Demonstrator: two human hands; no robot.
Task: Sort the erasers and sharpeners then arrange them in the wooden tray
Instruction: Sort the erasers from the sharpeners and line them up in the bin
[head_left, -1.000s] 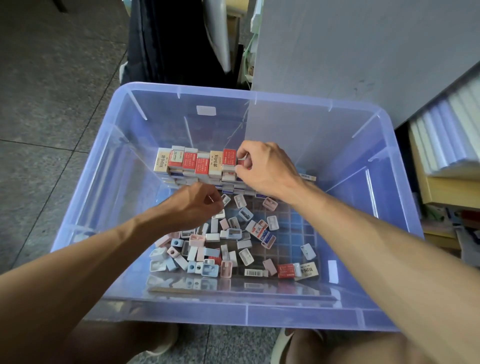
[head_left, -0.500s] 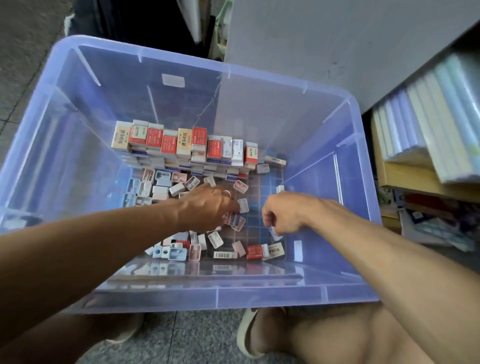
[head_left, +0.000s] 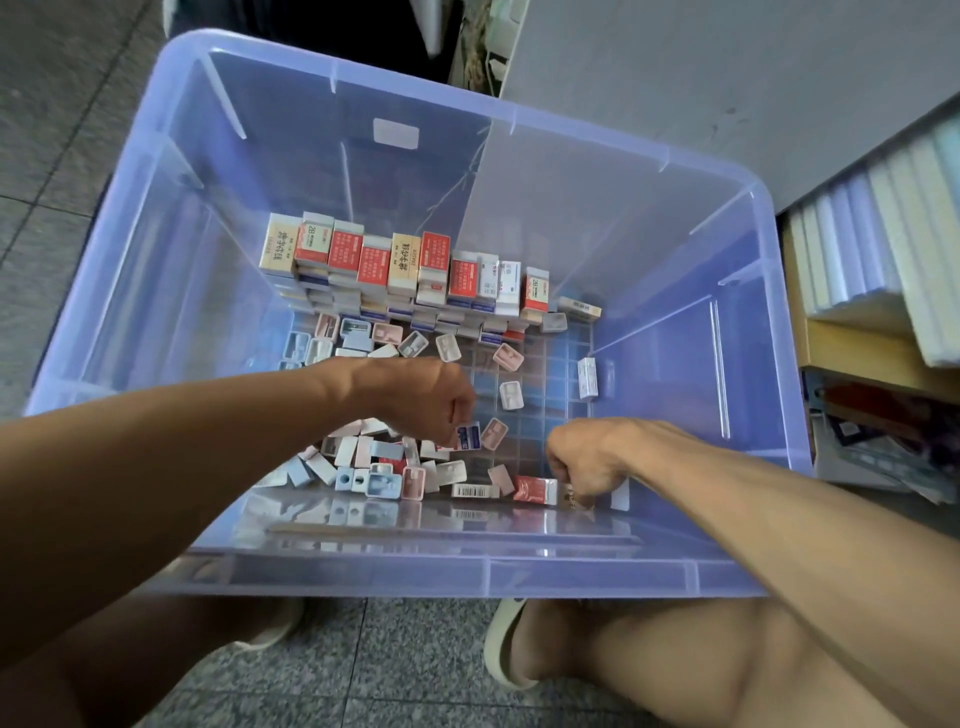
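Note:
A translucent blue plastic bin (head_left: 691, 577) holds everything. Red, cream and white erasers (head_left: 405, 262) stand stacked in a row against its far wall. Loose pastel sharpeners (head_left: 384, 480) and a few erasers lie scattered on the bin floor. My left hand (head_left: 415, 397) hovers over the pile, its fingertips pinched on a blue-and-white eraser (head_left: 469, 435). My right hand (head_left: 584, 460) is curled near the front wall, fingers closed down on a cream eraser (head_left: 574, 501) beside a red eraser (head_left: 535, 489).
A white eraser (head_left: 587, 378) lies alone toward the bin's right. The bin rests on a grey tiled floor (head_left: 47, 130). Stacked books and paper (head_left: 883, 249) fill a shelf on the right. My knees and sandals (head_left: 506, 644) sit just below the bin.
My right hand left the stacked row and came down to the front of the bin. My left hand shifted right over the loose pile. The camera tilted down and closer.

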